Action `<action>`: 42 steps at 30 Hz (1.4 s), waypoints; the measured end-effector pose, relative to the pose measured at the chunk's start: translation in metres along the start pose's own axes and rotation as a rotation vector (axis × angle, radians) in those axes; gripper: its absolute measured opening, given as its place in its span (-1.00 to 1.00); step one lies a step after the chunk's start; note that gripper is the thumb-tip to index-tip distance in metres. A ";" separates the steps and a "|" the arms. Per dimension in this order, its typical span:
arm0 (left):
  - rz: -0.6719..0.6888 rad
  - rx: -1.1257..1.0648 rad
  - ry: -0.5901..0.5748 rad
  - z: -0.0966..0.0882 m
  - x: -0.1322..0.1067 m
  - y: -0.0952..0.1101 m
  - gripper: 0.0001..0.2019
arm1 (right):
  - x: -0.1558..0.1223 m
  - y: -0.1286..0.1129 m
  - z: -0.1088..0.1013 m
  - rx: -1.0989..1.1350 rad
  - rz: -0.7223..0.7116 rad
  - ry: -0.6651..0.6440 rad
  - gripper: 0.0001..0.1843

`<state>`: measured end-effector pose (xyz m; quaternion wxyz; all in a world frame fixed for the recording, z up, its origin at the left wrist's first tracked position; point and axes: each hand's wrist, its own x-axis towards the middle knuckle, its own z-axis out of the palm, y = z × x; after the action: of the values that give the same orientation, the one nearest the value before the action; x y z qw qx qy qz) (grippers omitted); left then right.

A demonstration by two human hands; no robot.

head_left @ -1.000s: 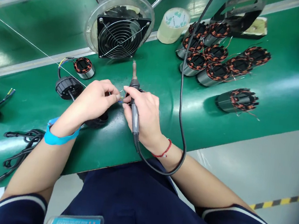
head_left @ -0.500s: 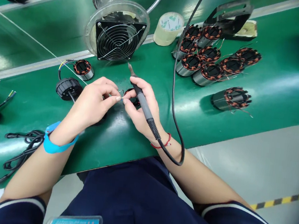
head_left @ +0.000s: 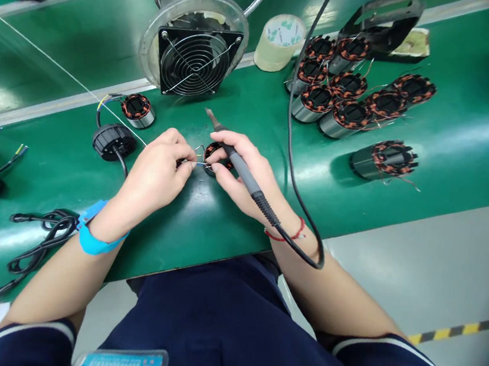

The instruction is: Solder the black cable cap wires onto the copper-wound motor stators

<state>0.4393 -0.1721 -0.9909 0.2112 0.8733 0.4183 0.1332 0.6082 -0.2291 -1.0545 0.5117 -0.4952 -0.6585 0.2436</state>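
My left hand is closed in a pinch on thin wire leads at the middle of the green bench. My right hand grips a soldering iron, its metal tip pointing up-left toward the fan; its fingertips also touch the leads. Between my hands lies a small copper-wound stator, partly hidden by my fingers. The iron's black cable loops past my right wrist and runs up out of view.
A fume fan stands behind my hands. Several wound stators are grouped at the back right, one lying apart, beside a tape roll. At left are another stator, a black round part and black cables.
The soldering iron has swung from pointing straight away to leaning up-left, lying lower across my right hand. Both hands stay pinched at the leads; the view shifted slightly.
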 end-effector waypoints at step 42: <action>-0.111 -0.108 -0.014 0.006 0.006 -0.002 -0.86 | -0.068 -0.008 -0.002 -0.068 -0.119 0.409 -0.70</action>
<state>0.4439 -0.1680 -0.9970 0.2681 0.8371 0.4567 0.1375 0.6055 -0.2942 -1.0763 0.6310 -0.5116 -0.5769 0.0849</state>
